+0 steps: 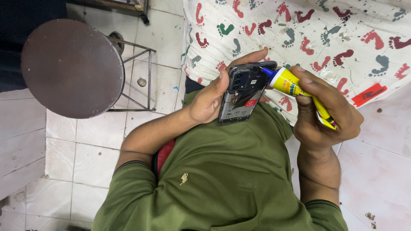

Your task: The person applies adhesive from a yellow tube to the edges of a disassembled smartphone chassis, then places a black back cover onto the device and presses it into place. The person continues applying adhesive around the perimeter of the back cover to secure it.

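Hands grip opened phone (pixel 242 95) and glue tube (pixel 295 89) over footprint cloth (pixel 325 25), seemingly touching, tiled floor (pixel 90 158).

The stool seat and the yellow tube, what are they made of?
The stool seat looks like metal: dull brown, smooth, faintly shiny, with small spots, on thin metal legs. It might also be painted wood. The yellow tube in the right hand looks like soft plastic or thin foil: its far end is creased and folded. Its blue tip touches the opened phone.

A round brown stool (pixel 72 68) stands on the pale tiled floor (pixel 85 154) — beside it, a white cloth (pixel 299 30) printed with red and green footprints.
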